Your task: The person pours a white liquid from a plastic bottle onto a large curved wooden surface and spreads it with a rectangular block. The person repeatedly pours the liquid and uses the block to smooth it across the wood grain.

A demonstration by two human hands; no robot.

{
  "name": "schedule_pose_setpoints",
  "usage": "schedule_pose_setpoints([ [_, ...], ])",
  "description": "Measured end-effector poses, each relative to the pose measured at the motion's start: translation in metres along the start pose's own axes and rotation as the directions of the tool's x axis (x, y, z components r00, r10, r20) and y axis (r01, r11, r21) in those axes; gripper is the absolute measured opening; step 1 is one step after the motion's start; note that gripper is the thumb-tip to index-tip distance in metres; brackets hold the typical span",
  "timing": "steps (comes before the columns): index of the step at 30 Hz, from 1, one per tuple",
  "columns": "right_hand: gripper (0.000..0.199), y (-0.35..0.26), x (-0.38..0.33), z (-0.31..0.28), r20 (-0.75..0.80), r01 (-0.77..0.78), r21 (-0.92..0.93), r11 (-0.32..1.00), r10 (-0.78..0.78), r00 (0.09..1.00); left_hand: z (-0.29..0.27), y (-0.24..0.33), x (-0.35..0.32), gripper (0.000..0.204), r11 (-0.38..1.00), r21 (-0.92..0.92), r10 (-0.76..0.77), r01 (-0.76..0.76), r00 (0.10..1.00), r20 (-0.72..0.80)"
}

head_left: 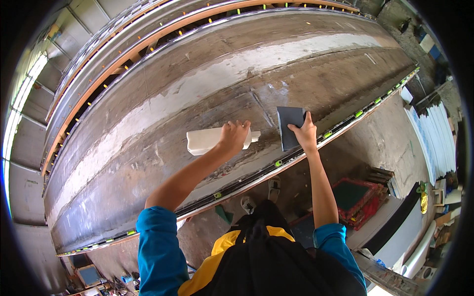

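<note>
A long upturned boat hull (148, 123) with a grey-brown, patchy surface and a pale streak fills the view in front of me. My left hand (233, 136) grips a white plastic squeeze bottle (205, 140) lying sideways against the hull. To its right, my right hand (304, 133) presses a dark grey sheet of sandpaper (289, 127) flat on the hull, fingers spread over its lower right part. Both hands sit near the hull's lower edge.
A metal rail with green clips (296, 157) runs along the hull's near edge. A red crate (358, 197) stands on the concrete floor at lower right. White panels (437, 143) lean at the right. My feet (261, 195) stand below the hull edge.
</note>
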State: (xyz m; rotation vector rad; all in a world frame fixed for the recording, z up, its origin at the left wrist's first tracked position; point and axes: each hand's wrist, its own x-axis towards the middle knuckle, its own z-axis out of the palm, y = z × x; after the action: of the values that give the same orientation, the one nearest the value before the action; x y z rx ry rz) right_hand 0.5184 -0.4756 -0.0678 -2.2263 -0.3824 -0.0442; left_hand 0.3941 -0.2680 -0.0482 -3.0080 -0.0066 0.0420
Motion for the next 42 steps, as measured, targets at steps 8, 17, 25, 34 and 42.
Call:
schedule_pose_setpoints([
  [8, 0.067, 0.000, -0.002, -0.008, 0.011, -0.022, -0.003, 1.000, 0.022, 1.000, -0.004, 0.006, 0.012, 0.048, 0.999, 0.027, 0.037, -0.039, 0.997, 0.067],
  [17, 0.070, -0.029, 0.010, 0.009, 0.166, 0.034, 0.015, 0.999, -0.036, 0.985, -0.029, -0.031, -0.022, 0.063, 0.925, -0.331, -0.253, 0.185, 0.951, -0.175],
  [25, 0.081, -0.047, 0.026, 0.074, 0.392, -0.086, 0.040, 0.995, 0.064, 0.918, -0.057, -0.058, -0.078, 0.065, 0.621, -0.692, -0.697, 0.368, 0.664, -0.272],
  [34, 0.083, -0.033, 0.032, 0.090, 0.474, -0.028, 0.006, 1.000, 0.021, 0.880, -0.041, -0.064, -0.118, 0.065, 0.451, -0.829, -0.864, 0.330, 0.394, -0.313],
  [42, 0.078, -0.063, 0.031, 0.081, 0.474, 0.183, -0.041, 0.982, -0.142, 0.869, -0.028, -0.059, -0.122, 0.064, 0.408, -0.880, -0.887, 0.243, 0.333, -0.319],
])
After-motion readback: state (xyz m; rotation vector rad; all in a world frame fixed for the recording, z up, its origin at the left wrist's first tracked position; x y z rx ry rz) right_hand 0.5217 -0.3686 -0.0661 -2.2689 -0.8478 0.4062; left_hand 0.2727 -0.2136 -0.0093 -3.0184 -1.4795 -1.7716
